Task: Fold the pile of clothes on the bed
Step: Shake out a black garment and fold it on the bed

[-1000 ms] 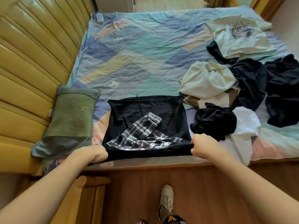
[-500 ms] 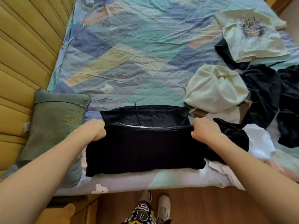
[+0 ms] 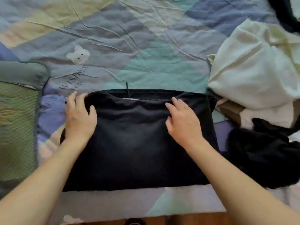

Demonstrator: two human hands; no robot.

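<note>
While both hands rest on top of it, the black garment (image 3: 136,143) lies flat on the bed (image 3: 129,46), close to the near edge and right in front of the person. It is folded into a wide shape, so its long side runs from left to right, across the body. The left hand (image 3: 79,117) sits at the far left corner, with the fingers curled a little round the top edge of the cloth. The right hand (image 3: 181,120) lies flat on the cloth with straight fingers, a bit inside the far right corner, pressing down. Each hand is nearer to its own end, so I think the next fold could go sideways, one end over the other. A thin black string (image 3: 127,89) pokes out past the far edge. To the right, just beside the folded piece, waits the pile: a cream top (image 3: 253,70) and a crumpled black piece (image 3: 263,155). A green pillow (image 3: 17,120) lies on the left.
</note>
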